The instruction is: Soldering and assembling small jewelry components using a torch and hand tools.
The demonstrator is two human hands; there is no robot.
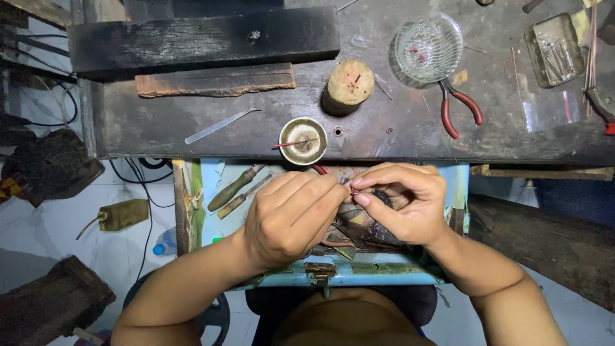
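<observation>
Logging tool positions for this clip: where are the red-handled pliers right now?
In the head view, the red-handled pliers lie on the dark workbench, right of centre, their nose under the glass dish, beyond the right hand.

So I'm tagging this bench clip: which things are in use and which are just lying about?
In use: left hand, right hand, tiny red piece pinched between them.
Lying about: pliers, glass dish, wood stump, small bowl, metal blade, files, tin.
</observation>
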